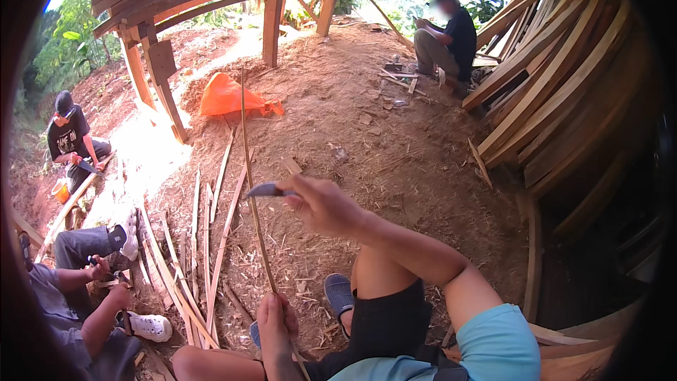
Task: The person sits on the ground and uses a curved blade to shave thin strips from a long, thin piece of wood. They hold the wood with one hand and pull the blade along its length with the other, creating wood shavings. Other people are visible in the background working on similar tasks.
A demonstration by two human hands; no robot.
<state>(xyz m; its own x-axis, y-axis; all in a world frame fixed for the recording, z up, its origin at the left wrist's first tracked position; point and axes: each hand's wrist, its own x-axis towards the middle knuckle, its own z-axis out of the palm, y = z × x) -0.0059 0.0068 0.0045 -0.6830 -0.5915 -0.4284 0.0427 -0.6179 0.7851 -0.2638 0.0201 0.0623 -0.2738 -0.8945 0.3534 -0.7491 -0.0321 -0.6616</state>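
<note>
A long thin wooden stick (pixel 260 248) stands tilted in front of me, its tip reaching up past the orange sheet. Low in the view, my left hand (pixel 273 319) is closed round its lower part. My right hand (pixel 326 206) grips a knife with a short curved grey blade (pixel 264 190), pointing left. The blade crosses the stick about midway up; whether it touches the wood I cannot tell. Most of the knife's handle is hidden in my fingers.
Several wooden strips (pixel 209 254) lie on the ground to the left. A person (pixel 77 303) sits close at left, holding a tool. Farther off are two more people, an orange sheet (pixel 229 97), a timber rack (pixel 271 25) and leaning planks (pixel 557 77) at right.
</note>
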